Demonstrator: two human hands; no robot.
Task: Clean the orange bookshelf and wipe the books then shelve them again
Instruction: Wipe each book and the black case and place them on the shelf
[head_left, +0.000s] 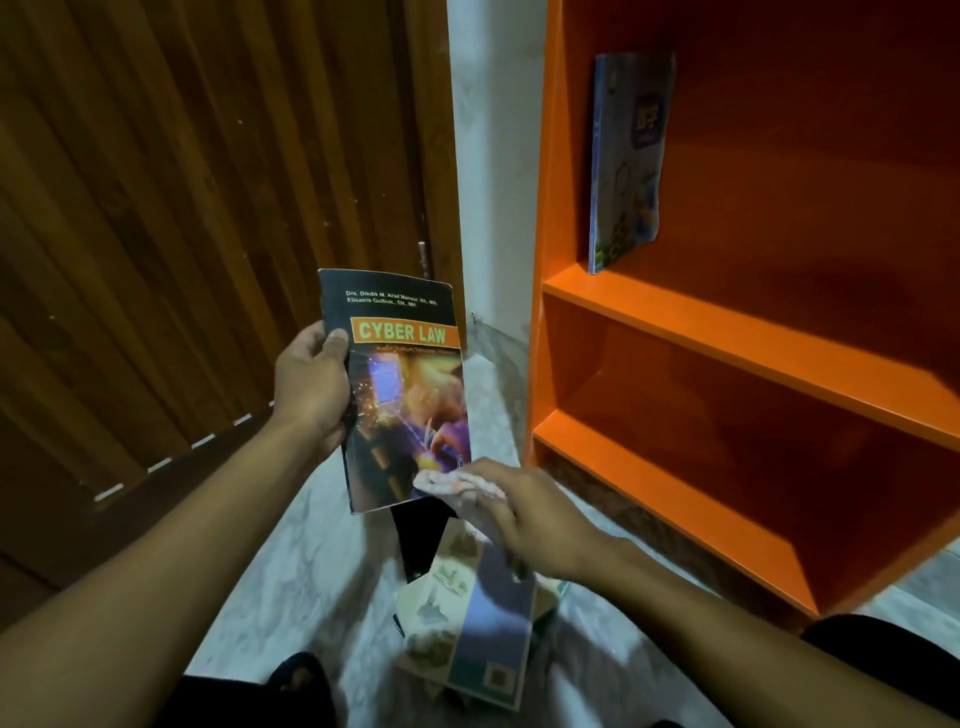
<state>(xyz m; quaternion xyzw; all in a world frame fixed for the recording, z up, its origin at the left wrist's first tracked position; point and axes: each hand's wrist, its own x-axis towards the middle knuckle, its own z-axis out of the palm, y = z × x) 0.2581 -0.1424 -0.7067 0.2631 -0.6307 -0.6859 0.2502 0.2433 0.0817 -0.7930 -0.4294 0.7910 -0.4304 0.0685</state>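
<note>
We see the left hand (311, 384) w/ its grip closed on the spine edge of the "Cyber Law" book (405, 395), thumb on the front cover, fingers hidden behind; the book is upright, cover toward us, held in the air over the floor (291, 571). The right hand (524, 514) has its grip on a pale cloth (457, 486), fingers curled over it, and the cloth touches the book's lower right corner, i.e. below and right of the left grip. Directly under the right grip, on the floor, we see a loose pile of books (467, 623), approx. two or three; the top one shows small pictures and a QR code, w/ a dark one partly beneath it. Right of both grips stands the orange bookshelf (727, 332). On its upper visible shelf, well above the right grip, a blue book (626, 161) stands upright, leaning against the left side panel. Left of the left grip is a brown wooden door (182, 208), and a pale wall strip (493, 156) sits btw. door and shelf.
</note>
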